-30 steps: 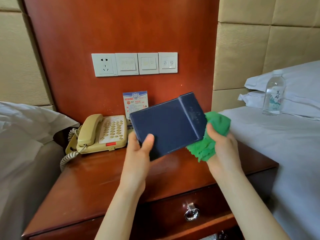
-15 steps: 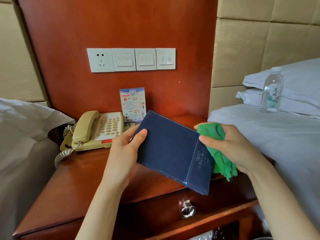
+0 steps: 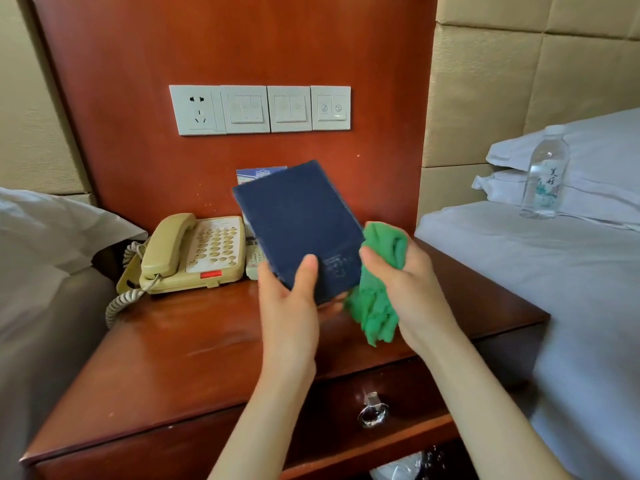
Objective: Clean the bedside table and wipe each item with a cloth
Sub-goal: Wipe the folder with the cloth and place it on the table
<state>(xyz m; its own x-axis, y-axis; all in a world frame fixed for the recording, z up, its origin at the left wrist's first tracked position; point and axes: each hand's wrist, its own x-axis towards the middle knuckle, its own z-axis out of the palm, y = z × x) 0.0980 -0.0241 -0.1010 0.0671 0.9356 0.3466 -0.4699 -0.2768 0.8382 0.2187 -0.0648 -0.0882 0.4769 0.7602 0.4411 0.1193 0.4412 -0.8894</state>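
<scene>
Left hand [image 3: 291, 299] grips the bottom edge of a dark blue folder [image 3: 298, 223], thumb on its front, holding it tilted up above the table [image 3: 194, 348], while the right hand [image 3: 405, 282] is bunched around a green cloth [image 3: 377, 306] right against the folder's lower right edge. Behind it on the table sit a beige phone [image 3: 194, 254], a small remote [image 3: 252, 265] and a leaflet [image 3: 256, 173] against the wood panel. A water bottle [image 3: 545, 174] stands on the bed [image 3: 519, 265] to the right.

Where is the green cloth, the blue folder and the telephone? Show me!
green cloth [image 3: 375, 306], head view, on its hanging lower folds.
blue folder [image 3: 298, 220], head view, middle of its cover.
telephone [image 3: 214, 249], head view, on its keypad.
</scene>
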